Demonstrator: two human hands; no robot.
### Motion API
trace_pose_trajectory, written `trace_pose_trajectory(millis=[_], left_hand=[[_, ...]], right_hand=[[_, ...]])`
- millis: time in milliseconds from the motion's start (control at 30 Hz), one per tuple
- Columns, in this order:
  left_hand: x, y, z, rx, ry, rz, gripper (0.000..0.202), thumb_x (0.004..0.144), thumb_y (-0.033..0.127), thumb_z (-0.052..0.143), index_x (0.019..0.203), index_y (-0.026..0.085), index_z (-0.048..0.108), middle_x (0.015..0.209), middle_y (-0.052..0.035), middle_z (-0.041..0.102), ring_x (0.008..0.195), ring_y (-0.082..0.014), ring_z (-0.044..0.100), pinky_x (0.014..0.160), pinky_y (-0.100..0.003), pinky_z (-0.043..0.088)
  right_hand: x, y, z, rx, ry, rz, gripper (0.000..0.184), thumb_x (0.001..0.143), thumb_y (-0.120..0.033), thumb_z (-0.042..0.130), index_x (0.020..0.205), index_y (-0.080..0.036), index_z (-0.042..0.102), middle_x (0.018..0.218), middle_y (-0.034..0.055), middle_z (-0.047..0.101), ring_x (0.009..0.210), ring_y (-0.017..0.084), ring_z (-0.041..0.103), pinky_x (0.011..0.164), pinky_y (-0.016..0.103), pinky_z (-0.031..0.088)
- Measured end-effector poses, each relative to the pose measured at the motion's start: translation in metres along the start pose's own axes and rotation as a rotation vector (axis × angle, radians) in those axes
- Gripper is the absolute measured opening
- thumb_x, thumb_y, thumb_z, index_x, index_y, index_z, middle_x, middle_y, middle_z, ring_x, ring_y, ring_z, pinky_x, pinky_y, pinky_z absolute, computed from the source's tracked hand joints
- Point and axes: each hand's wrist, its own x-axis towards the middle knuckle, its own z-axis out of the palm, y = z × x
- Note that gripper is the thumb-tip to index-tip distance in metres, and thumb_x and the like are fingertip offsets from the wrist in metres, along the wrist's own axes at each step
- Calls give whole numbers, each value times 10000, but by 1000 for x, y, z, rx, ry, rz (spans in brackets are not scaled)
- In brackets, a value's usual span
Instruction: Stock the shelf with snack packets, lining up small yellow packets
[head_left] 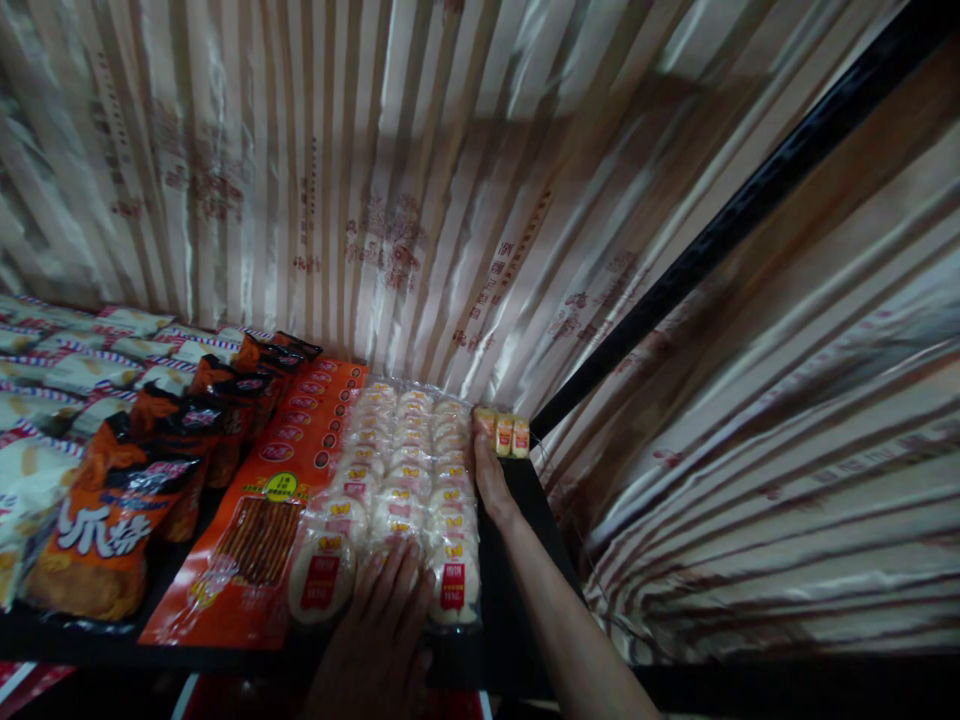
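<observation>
**Left hand [382, 625] on white round packs [399, 500], right hand [491, 475] alongside**

The left hand lies palm down, fingers extended and slightly apart, over the front of the middle column. The right hand reaches along the right-hand column, fingers near small yellow packs [514, 437]; from here I cannot tell whether it grips anything. The white packs stand in three columns on the dark shelf [547, 520], their red labels too blurred to read.

Left of them lies an orange packet [261, 535] picturing brown sticks, its round yellow-green badge illegible. Next come orange-and-black bags [112, 530] with large white characters, the first resembling 爪, then white bags [90, 370]. Behind hangs pleated film [390, 130] printed with reddish characters.
</observation>
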Motion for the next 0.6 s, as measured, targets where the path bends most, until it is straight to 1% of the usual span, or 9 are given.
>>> trace_pose_trajectory(millis=[100,200,300,367,433,500,600], left_hand=[[0,0,-1,-21,-17,-1,593,794,367,485,1348,169,410,1413,-129,418,1350,-313,256,1078,-443,139],[0,0,-2,-21,-24,-9,589,809,357,476,1360,166,393,1425,-125,403,1354,-307,252,1078,-437,153],[0,0,-3,-30,-19,-12,577,832,370,462,1365,162,386,1427,-115,404,1355,-298,255,1082,-423,170],[-1,1,-4,-52,-5,-7,566,853,391,446,1370,170,382,1431,-101,402,1356,-294,254,1086,-418,180],[-2,0,-7,-75,14,-3,553,865,374,441,1378,177,371,1445,-94,381,1359,-295,252,1087,-422,195],[-5,-1,-11,-86,20,-16,551,866,336,447,1384,167,360,1456,-101,362,1360,-301,252,1087,-436,207],[-7,-6,-21,-68,34,-75,522,862,302,462,1357,148,399,1435,-114,392,1361,-300,254,1093,-442,212]], right_hand=[[1,3,5,-43,-25,-12,856,800,-735,284,1425,-151,294,1493,68,270,1388,207,208,1151,413,141],[-1,3,6,-70,-32,-28,870,801,-742,244,1422,-134,300,1491,85,278,1384,214,220,1146,407,166],[-6,-3,2,-124,29,-71,847,825,-715,212,1418,-116,303,1488,102,284,1382,210,229,1148,410,163],[-12,-10,0,-234,96,-144,774,857,-664,227,1410,-132,322,1491,93,284,1387,203,216,1153,424,139],[-22,-18,-1,-387,111,-266,700,879,-605,284,1410,-151,326,1492,87,284,1389,200,212,1151,437,148],[-35,-28,0,-523,75,-386,650,886,-553,341,1413,-173,320,1486,85,299,1385,208,224,1141,456,185],[-56,-39,3,-664,-46,-552,595,903,-475,373,1414,-176,322,1480,90,313,1380,215,239,1125,455,242]])
